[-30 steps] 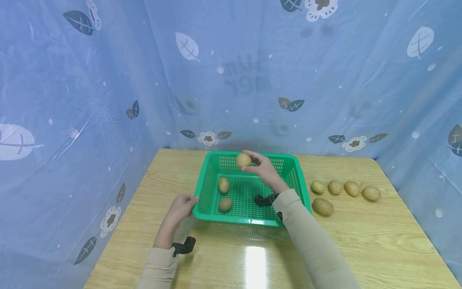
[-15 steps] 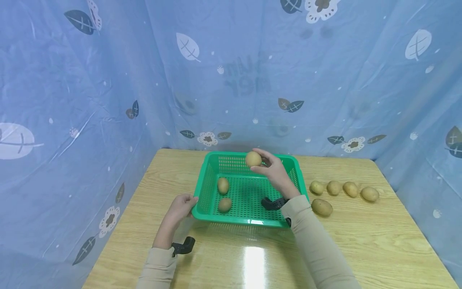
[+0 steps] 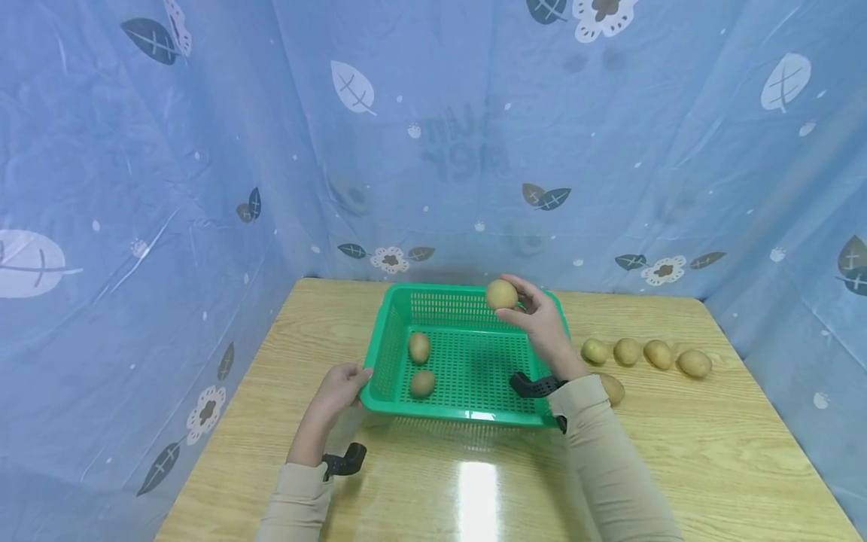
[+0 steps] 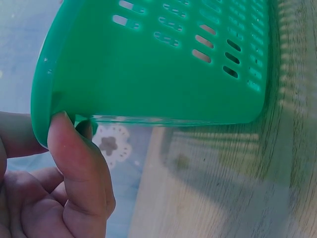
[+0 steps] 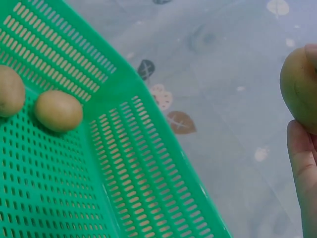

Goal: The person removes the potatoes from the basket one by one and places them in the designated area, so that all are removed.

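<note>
A round, pale brown potato (image 3: 501, 294) is gripped between thumb and fingers of my right hand (image 3: 539, 320), raised above the back right part of a green plastic basket (image 3: 467, 415). In the right wrist view the held potato (image 5: 299, 89) shows only partly at the right edge. My left hand (image 3: 341, 388) pinches the basket's front left corner; the left wrist view shows a finger (image 4: 79, 163) curled under the rim. Inside the basket, toward its left side, lie two potatoes, one farther back (image 3: 419, 348) and one nearer (image 3: 423, 384).
Right of the basket, a row of several potatoes (image 3: 628, 351) lies on the wooden table (image 3: 711, 452). Another potato (image 3: 612, 389) in front of them is partly hidden by my right sleeve. A blue patterned curtain (image 3: 433, 150) hangs behind the table and at both sides.
My right hand has moved to the right across the basket, carrying the potato with it. The left hand and the basket have stayed in place.
</note>
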A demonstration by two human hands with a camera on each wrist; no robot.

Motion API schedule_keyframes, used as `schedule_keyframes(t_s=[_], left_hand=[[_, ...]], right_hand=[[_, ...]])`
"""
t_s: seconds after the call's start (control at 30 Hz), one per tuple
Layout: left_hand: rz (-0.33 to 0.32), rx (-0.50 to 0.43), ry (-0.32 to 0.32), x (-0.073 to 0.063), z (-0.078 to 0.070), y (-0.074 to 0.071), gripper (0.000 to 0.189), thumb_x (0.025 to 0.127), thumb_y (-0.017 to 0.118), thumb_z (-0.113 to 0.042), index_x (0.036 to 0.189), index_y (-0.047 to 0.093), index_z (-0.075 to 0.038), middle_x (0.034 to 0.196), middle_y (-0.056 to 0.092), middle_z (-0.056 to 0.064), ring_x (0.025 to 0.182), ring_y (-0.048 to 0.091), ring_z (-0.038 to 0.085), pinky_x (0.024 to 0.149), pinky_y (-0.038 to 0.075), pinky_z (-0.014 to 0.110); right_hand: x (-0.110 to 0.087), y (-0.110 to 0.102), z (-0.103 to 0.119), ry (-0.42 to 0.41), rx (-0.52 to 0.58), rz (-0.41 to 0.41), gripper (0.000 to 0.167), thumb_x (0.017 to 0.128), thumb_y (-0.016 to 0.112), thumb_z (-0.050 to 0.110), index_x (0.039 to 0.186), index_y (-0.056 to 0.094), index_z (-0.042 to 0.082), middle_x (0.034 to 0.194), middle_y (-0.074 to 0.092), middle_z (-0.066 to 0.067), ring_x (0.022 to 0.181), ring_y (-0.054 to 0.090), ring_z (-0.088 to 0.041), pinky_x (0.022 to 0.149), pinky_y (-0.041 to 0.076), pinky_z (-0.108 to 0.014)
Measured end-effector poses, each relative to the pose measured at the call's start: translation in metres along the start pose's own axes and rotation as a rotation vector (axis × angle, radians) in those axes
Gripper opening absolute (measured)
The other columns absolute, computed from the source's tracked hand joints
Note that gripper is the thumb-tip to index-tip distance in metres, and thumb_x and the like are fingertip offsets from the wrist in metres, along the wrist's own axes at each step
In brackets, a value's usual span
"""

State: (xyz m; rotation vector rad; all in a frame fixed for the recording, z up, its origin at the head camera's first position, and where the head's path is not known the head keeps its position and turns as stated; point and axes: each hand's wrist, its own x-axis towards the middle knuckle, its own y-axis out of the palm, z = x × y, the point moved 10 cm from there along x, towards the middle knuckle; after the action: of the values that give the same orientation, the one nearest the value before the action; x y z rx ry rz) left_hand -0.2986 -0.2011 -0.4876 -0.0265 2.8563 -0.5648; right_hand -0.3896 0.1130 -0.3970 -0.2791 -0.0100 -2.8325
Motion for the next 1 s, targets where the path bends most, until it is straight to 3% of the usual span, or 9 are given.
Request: schedule_keyframes(t_s=[0.23,0.47,0.67,1.0], left_hand=[[0.000,-0.002,0.000,0.000,0.001,0.000,0.030,0.100,0.045,-0.016,0.101,0.062,0.008,0.079,0.061,0.009,0.069,0.057,0.016,0.064,0.049,0.028],[0.001,-0.009,-0.007,0.000,0.000,0.000,0.029,0.100,0.046,-0.016,0.100,0.062,0.007,0.079,0.060,0.009,0.069,0.056,0.016,0.064,0.048,0.028],[-0.001,-0.003,0.000,0.000,-0.001,-0.001,0.028,0.100,0.046,-0.017,0.098,0.062,0.007,0.079,0.060,0.009,0.069,0.056,0.017,0.063,0.048,0.027],[0.000,0.007,-0.004,0.000,0.000,-0.001,0.030,0.100,0.046,-0.017,0.101,0.062,0.008,0.079,0.060,0.008,0.068,0.055,0.016,0.063,0.047,0.027]], right_hand=[[-0.010,-0.019,0.007,-0.005,-0.009,-0.057,0.064,0.087,0.069,0.011,0.144,0.039,0.013,0.136,0.047,-0.003,0.117,0.050,-0.007,0.090,0.046,-0.019],[-0.018,-0.041,0.017,-0.067,0.052,-0.101,0.062,0.087,0.065,0.002,0.143,0.039,0.006,0.128,0.050,0.006,0.115,0.051,-0.007,0.089,0.047,-0.017],[-0.024,-0.056,0.026,-0.110,0.086,-0.108,0.058,0.088,0.062,-0.002,0.142,0.041,0.009,0.130,0.049,0.005,0.114,0.052,-0.006,0.089,0.046,-0.017],[-0.041,-0.089,0.027,-0.143,0.108,-0.166,0.060,0.088,0.060,-0.005,0.143,0.038,0.005,0.134,0.046,0.003,0.115,0.051,-0.005,0.090,0.045,-0.015]])
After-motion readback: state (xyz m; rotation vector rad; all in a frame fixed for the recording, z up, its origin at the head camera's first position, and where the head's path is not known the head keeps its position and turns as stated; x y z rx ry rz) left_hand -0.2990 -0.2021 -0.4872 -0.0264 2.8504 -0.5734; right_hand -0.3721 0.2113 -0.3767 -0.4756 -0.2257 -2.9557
